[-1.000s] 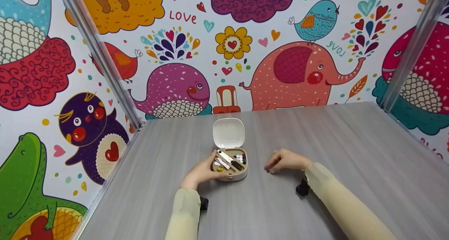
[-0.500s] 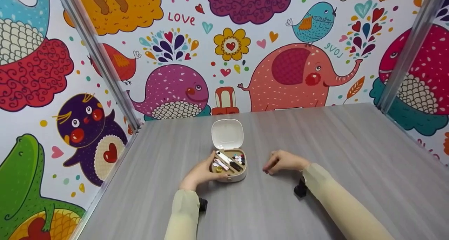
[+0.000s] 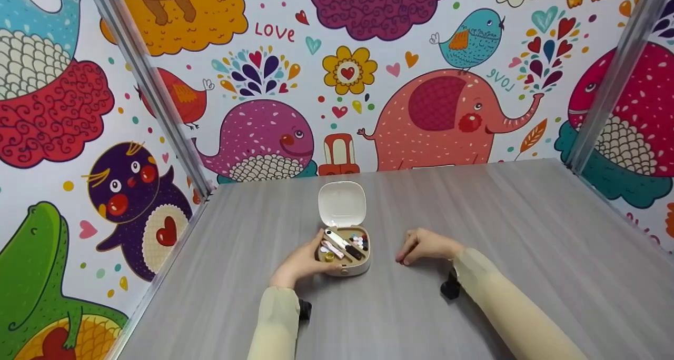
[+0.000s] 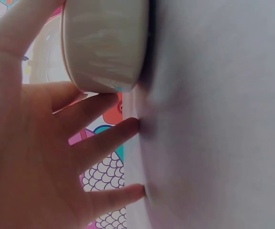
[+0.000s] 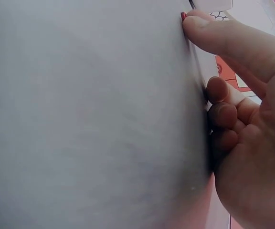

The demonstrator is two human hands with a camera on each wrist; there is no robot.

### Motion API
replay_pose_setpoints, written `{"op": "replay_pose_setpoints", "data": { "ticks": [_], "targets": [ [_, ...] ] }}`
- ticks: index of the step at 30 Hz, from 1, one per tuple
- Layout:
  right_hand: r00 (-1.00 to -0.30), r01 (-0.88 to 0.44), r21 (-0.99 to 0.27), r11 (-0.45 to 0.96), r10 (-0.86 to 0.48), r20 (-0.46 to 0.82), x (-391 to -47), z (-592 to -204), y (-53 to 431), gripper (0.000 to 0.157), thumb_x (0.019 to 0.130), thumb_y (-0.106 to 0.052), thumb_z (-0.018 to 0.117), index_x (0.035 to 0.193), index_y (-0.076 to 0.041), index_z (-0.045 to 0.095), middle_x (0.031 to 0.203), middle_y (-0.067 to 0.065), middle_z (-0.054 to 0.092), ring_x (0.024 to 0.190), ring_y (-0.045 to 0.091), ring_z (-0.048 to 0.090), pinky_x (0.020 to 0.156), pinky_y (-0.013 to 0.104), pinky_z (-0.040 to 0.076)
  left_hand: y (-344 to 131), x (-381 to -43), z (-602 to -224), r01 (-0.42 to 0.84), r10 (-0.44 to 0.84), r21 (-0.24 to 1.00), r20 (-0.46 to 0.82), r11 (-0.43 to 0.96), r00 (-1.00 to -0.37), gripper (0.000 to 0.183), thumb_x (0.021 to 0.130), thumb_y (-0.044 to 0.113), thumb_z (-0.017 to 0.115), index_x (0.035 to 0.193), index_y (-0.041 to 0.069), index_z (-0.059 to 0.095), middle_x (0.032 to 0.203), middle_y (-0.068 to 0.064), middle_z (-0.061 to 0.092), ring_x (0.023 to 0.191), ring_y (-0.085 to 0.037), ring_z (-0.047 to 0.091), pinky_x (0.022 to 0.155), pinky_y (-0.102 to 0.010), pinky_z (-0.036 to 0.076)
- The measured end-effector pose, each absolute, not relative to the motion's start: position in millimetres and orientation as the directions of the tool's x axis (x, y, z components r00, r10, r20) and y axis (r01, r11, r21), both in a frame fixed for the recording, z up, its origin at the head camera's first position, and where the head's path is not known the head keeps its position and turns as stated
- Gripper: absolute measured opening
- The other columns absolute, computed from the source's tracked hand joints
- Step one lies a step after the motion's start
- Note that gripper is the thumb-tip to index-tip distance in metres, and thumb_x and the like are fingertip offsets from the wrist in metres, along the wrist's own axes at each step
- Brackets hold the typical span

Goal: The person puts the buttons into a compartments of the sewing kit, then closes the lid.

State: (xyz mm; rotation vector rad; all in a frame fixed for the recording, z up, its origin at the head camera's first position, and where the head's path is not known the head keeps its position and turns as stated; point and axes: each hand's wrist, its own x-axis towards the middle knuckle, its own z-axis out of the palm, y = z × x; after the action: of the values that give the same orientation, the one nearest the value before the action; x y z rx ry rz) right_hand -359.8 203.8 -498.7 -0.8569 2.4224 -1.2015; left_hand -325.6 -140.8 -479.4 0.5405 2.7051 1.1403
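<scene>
A small white box [image 3: 358, 270] stands on the table with its lid [image 3: 342, 205] raised at the back. My left hand [image 3: 299, 261] grips its left side, thumb at the front near the round clasp; in the left wrist view the other fingers spread beside the box wall [image 4: 106, 43]. Inside lie a white tool with a black end [image 3: 343, 243], a pink and white piece [image 3: 333, 249], a gold ring-shaped piece [image 3: 329, 257] and several small coloured buttons [image 3: 359, 241]. To the right, my right hand [image 3: 427, 245] pinches a small red button [image 5: 183, 16] between thumb and forefinger, low over the table.
The grey wood-grain table [image 3: 474, 207] meets a printed cartoon wall [image 3: 389, 60] at the back. Metal corner posts [image 3: 152, 91] rise at the left and right. A black wrist camera [image 3: 451, 287] sits under the right wrist, close to the table.
The head view has shifted slightly. Both hands and the box keep their places; the button at my right fingertips shows less in the head view than a second ago.
</scene>
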Motion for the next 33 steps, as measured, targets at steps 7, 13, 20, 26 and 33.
{"op": "replay_pose_setpoints", "data": {
  "ticks": [7,13,20,26,33],
  "targets": [
    [-0.784,-0.362,-0.804,0.472,-0.621,-0.012,-358.2,-500.4,202.7,0.015,0.075,-0.006,0.08,0.089,-0.004,0.079,0.087,0.006,0.062,0.085,0.017,0.053,0.071,0.021,0.046,-140.9,-323.1,-480.9,0.257,0.384,0.732,-0.007,0.631,-0.923,0.111,0.073,0.046,0.082,0.153,0.001,0.02,0.152,-0.023,0.029,0.135,-0.04,0.034,0.108,-0.051,0.032],
    [-0.787,-0.358,-0.799,0.484,-0.616,-0.02,-356.1,-499.4,203.6,0.012,0.076,-0.006,0.08,0.087,-0.003,0.078,0.086,0.005,0.061,0.083,0.016,0.052,0.071,0.022,0.045,-141.2,-322.4,-481.4,0.249,0.378,0.73,-0.014,0.637,-0.926,0.111,0.072,0.046,0.082,0.154,0.003,0.02,0.152,-0.024,0.029,0.134,-0.042,0.035,0.108,-0.052,0.032],
    [-0.805,-0.343,-0.793,0.504,-0.592,-0.028,-355.2,-495.7,205.4,0.009,0.076,-0.007,0.079,0.084,-0.003,0.076,0.085,0.003,0.06,0.081,0.016,0.052,0.071,0.022,0.044,-140.5,-324.7,-479.5,0.258,0.381,0.718,-0.01,0.646,-0.925,0.112,0.072,0.047,0.083,0.153,0.002,0.02,0.152,-0.024,0.03,0.134,-0.041,0.035,0.108,-0.051,0.032],
    [-0.816,-0.332,-0.81,0.483,-0.578,-0.01,-355.1,-495.3,206.4,0.009,0.08,-0.008,0.076,0.085,-0.001,0.076,0.086,0.004,0.06,0.076,0.014,0.052,0.067,0.022,0.044,-140.5,-325.9,-479.5,0.253,0.375,0.721,-0.01,0.645,-0.927,0.113,0.071,0.048,0.083,0.154,0.004,0.02,0.153,-0.023,0.029,0.135,-0.041,0.034,0.109,-0.051,0.031],
    [-0.821,-0.311,-0.832,0.459,-0.571,-0.008,-355.4,-493.3,206.6,0.008,0.082,-0.008,0.072,0.083,0.0,0.076,0.081,0.003,0.068,0.068,0.01,0.055,0.062,0.022,0.046,-140.1,-325.4,-480.2,0.254,0.369,0.714,-0.007,0.652,-0.929,0.113,0.07,0.05,0.083,0.154,0.005,0.021,0.15,-0.022,0.034,0.133,-0.039,0.038,0.107,-0.051,0.034]
  ]
}}
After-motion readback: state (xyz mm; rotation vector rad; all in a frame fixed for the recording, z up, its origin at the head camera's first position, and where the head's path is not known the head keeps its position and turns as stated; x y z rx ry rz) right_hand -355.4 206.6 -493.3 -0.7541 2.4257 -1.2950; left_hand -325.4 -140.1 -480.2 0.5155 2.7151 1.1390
